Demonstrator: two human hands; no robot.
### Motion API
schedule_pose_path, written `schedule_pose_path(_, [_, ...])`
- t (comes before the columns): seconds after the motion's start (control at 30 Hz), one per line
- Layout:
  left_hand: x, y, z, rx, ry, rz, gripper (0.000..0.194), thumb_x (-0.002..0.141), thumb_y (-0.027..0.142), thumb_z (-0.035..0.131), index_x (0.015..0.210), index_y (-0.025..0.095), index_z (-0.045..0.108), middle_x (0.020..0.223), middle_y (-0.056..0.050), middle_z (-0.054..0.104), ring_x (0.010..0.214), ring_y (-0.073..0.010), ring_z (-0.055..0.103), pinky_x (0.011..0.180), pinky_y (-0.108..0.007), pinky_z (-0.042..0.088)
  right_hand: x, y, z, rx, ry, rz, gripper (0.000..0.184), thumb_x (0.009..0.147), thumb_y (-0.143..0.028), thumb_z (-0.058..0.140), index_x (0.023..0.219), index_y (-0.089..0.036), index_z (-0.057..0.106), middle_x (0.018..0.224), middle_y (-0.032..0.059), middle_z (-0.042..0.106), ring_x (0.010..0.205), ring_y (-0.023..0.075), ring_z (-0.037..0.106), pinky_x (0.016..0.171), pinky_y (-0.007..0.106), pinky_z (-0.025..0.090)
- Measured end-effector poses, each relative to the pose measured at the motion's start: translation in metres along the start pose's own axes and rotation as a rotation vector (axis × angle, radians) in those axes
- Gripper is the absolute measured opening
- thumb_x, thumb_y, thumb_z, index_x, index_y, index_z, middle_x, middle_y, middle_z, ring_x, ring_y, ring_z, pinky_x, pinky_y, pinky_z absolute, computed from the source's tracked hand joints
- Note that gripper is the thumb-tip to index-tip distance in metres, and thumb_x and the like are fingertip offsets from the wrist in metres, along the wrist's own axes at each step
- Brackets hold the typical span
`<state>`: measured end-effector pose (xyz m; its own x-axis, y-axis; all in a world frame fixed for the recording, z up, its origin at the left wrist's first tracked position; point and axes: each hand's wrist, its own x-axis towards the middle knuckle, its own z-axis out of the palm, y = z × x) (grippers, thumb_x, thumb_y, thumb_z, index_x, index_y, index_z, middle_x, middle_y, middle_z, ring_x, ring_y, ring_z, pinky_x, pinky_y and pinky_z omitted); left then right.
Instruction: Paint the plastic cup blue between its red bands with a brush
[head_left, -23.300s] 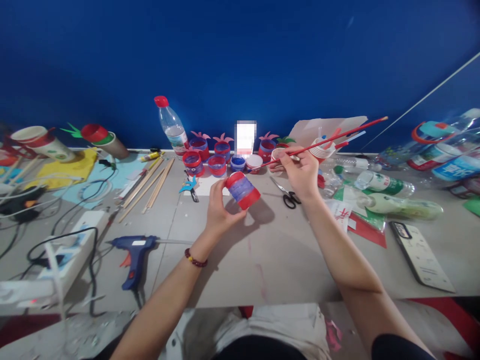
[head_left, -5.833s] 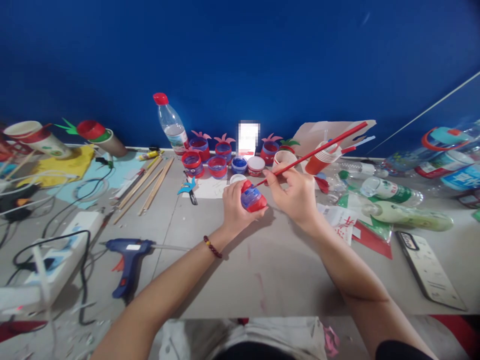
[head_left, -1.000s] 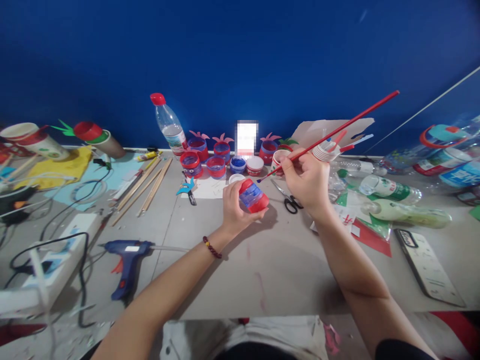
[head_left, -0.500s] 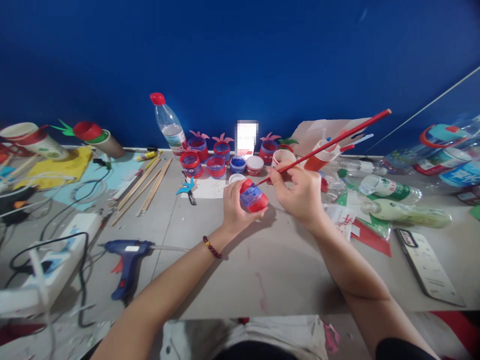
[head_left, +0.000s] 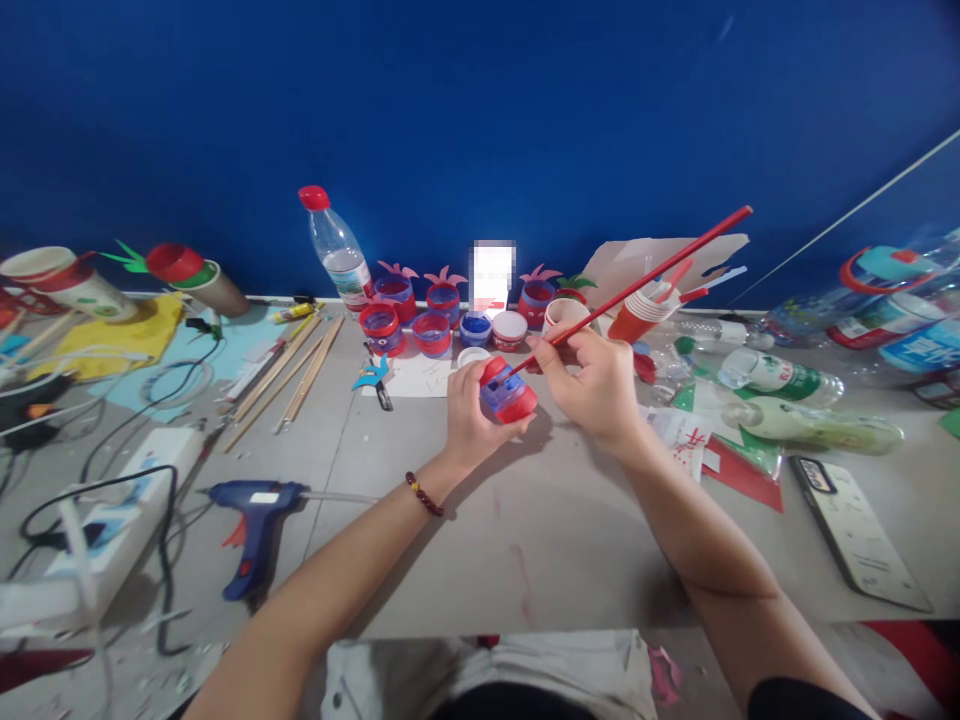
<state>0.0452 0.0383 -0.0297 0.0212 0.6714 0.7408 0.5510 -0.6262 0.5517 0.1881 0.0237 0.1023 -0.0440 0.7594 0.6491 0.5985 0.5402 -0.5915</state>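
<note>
My left hand (head_left: 469,425) grips a small red cup with a blue painted band (head_left: 508,391), tilted on its side above the grey table (head_left: 525,530). My right hand (head_left: 592,385) pinches a long red paintbrush (head_left: 637,285); its tip touches the cup's blue band and the handle slants up to the right. Just behind the cup stand a blue paint pot (head_left: 475,328) and a white-lidded pot (head_left: 510,329).
Several painted red-and-blue cups (head_left: 409,315) line the blue wall beside a water bottle (head_left: 337,248). A blue glue gun (head_left: 259,520) and power strip (head_left: 112,530) lie left, wooden sticks (head_left: 296,365) behind them. Plastic bottles (head_left: 795,410) and a phone (head_left: 855,540) lie right.
A second ago my right hand held the brush up, away from the cup; it has come down left and the brush tip now rests on the cup's blue band.
</note>
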Motion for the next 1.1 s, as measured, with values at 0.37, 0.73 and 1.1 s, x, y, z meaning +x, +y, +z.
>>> schedule_pose_path(0.37, [0.001,0.002,-0.002,-0.027,-0.003,-0.022,0.086,0.066,0.059,0.079,0.132,0.022,0.040,0.120,-0.013,0.056,0.109,-0.0290,0.055,0.095,-0.048,0.045,0.009,0.024,-0.005,-0.110,0.088,0.038,0.021,0.089,-0.032,0.058,0.072,-0.020,0.058,0.069,0.0032,0.068,0.053,0.0146,0.063,0.052,0.028,0.051])
schedule_pose_path(0.73, [0.000,0.002,-0.002,-0.074,-0.026,-0.058,0.086,0.063,0.050,0.083,0.130,0.023,0.036,0.121,-0.012,0.052,0.112,-0.0290,0.053,0.096,-0.048,0.046,0.004,0.021,-0.001,-0.180,0.052,-0.012,0.017,0.088,-0.028,0.060,0.073,-0.020,0.061,0.061,-0.0002,0.065,0.049,0.0121,0.056,0.049,0.026,0.043])
schedule_pose_path(1.1, [0.001,0.004,-0.001,-0.061,-0.047,-0.077,0.084,0.064,0.047,0.083,0.130,0.024,0.037,0.123,-0.012,0.053,0.113,-0.0297,0.054,0.096,-0.048,0.046,-0.003,-0.002,-0.006,-0.156,0.014,-0.098,0.020,0.089,-0.023,0.058,0.070,-0.022,0.062,0.072,0.0015,0.071,0.054,0.0128,0.060,0.050,0.027,0.047])
